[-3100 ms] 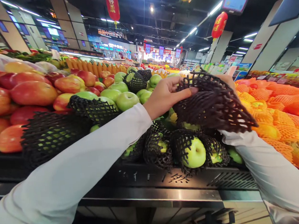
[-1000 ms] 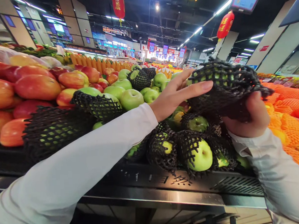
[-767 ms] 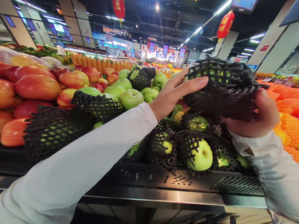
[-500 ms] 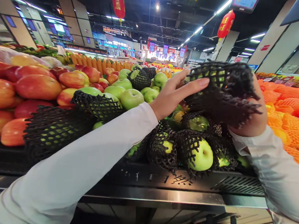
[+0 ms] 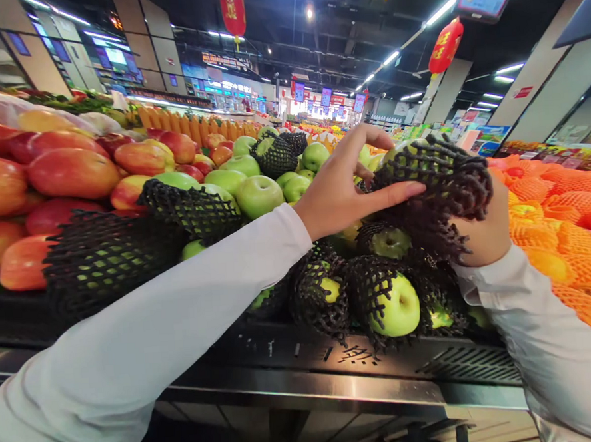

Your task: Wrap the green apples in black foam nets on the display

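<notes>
A green apple in a black foam net [image 5: 435, 172] is held up over the fruit display at right of centre. Behind and beneath it, my right hand [image 5: 489, 232] wraps round it, its fingers mostly hidden by the net. My left hand [image 5: 340, 181] is at the apple's left side, fingers apart and curved. Its thumb tip lies against the net's lower edge, and the fingertips are close to the bare green skin at the left end. Directly below are other netted apples, one with its green end [image 5: 398, 308] showing.
Loose green apples [image 5: 260, 195] fill the middle of the display. Red-yellow fruit [image 5: 75, 171] is heaped at left, with netted fruit [image 5: 112, 259] before it. Orange-netted fruit [image 5: 566, 231] lies at right. A metal ledge [image 5: 306, 387] runs along the front.
The netted apple has shifted slightly left and down with my right hand, and its net hangs differently. My left fingers have bent and come into view, and the thumb is lower.
</notes>
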Demonstrator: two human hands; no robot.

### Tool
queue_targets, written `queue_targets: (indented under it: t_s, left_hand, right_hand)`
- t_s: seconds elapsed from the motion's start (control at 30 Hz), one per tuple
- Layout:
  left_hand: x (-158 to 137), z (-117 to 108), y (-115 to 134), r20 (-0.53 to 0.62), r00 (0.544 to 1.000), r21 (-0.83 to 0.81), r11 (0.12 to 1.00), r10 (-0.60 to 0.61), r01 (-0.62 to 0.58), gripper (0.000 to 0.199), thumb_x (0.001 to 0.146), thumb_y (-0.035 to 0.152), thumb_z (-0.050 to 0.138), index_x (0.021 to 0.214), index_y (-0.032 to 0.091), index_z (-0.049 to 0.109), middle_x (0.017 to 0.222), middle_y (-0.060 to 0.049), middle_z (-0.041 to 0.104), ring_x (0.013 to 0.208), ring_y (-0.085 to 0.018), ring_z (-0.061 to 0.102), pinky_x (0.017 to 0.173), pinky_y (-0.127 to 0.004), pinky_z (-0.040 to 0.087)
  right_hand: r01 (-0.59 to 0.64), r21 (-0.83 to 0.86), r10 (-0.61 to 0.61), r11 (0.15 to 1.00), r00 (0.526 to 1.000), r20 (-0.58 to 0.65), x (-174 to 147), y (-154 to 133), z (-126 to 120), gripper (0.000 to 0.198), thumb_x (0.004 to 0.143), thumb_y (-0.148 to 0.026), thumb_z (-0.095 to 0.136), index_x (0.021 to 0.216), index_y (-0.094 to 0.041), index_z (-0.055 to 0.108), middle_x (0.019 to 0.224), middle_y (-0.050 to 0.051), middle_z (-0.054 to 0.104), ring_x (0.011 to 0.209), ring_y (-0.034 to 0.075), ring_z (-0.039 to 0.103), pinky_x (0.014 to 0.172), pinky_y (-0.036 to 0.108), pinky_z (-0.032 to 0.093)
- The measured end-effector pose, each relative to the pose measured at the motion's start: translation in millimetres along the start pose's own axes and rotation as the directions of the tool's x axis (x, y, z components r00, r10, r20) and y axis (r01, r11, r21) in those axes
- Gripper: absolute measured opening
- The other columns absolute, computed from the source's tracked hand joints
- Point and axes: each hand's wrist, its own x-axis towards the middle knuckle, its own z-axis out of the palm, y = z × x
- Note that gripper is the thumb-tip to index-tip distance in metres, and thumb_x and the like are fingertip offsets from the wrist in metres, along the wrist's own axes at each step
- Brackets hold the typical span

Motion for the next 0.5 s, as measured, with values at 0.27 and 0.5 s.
queue_targets:
  t_s: [0.27, 0.5]
  left_hand:
    - [5.0, -6.3, 2.5, 0.001, 0.999, 0.082, 0.995, 0.050, -0.050, 0.031, 0.070, 0.036, 0.082, 0.074, 0.020, 0.056, 0.115, -0.005, 0.060, 0.122, -0.027, 0.052, 0.081, -0.031, 0.052]
    - [13.9, -8.2, -6.4, -0.225, 0.971, 0.048, 0.996, 0.082, -0.073, 0.029, 0.085, 0.044, 0.068, 0.084, 0.021, 0.051, 0.092, -0.002, 0.055, 0.109, -0.022, 0.058, 0.085, -0.033, 0.049]
  right_hand:
    - [0.118, -0.138, -0.124, 0.983, 0.992, -0.029, 0.9, -5.2, -0.8, 0.071, 0.060, -0.045, 0.085, 0.126, -0.033, 0.059, 0.122, 0.002, 0.061, 0.117, 0.027, 0.058, 0.108, 0.049, 0.043]
    - [0.135, -0.067, -0.131, 0.989, 0.989, 0.063, 1.7, -13.1, 6.2, 0.073, 0.057, -0.048, 0.088, 0.123, -0.032, 0.061, 0.113, 0.001, 0.063, 0.109, 0.026, 0.061, 0.108, 0.049, 0.045]
